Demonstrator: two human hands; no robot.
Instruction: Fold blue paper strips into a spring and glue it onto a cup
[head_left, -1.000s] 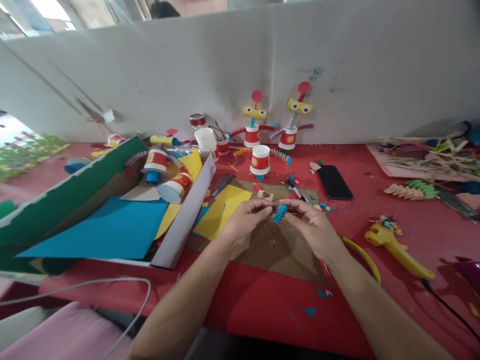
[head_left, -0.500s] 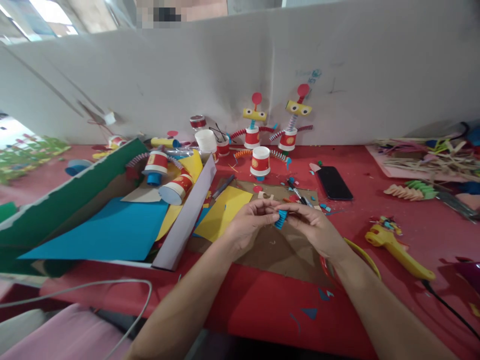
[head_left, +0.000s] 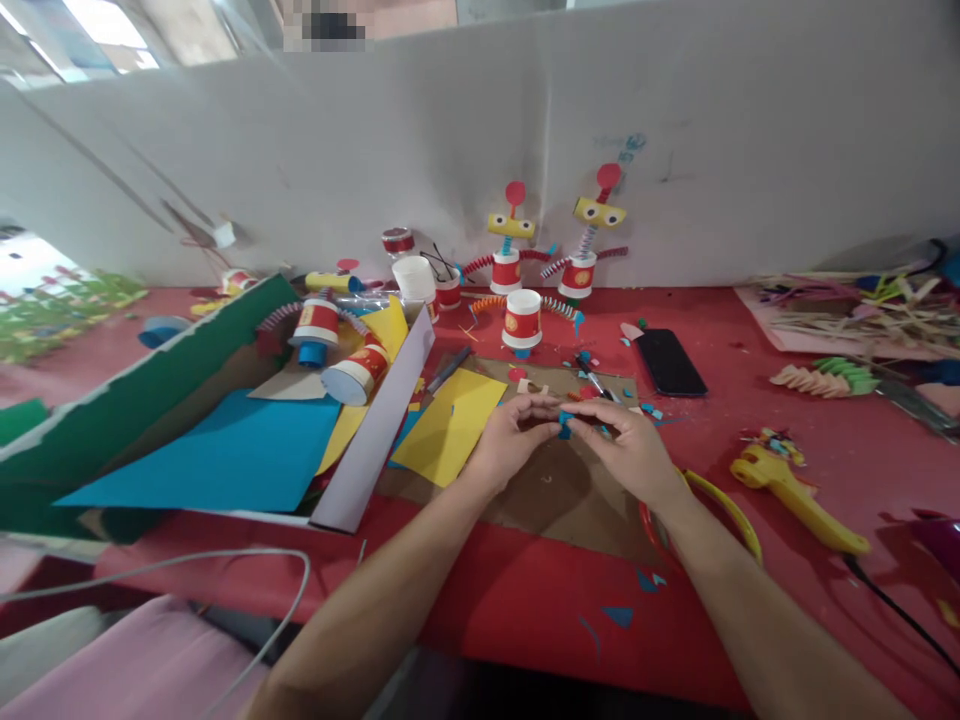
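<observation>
Between the fingertips of both hands is a small piece of blue folded paper, mostly covered by the fingers. My left hand pinches it from the left and my right hand from the right. Both hands are above a brown cardboard sheet. Just beyond them stands a red and white paper cup figure with springy folded paper arms and no head. A yellow paper sheet lies left of my left hand.
A green box with blue paper and cup figures stands left. Two finished-looking cup figures lean by the white board. Right are a black phone, a yellow glue gun with its cord, and yellow-handled scissors.
The fingers of both hands have closed further over the blue folded paper, so less of it shows. My left hand has shifted slightly right. The view has moved a little.
</observation>
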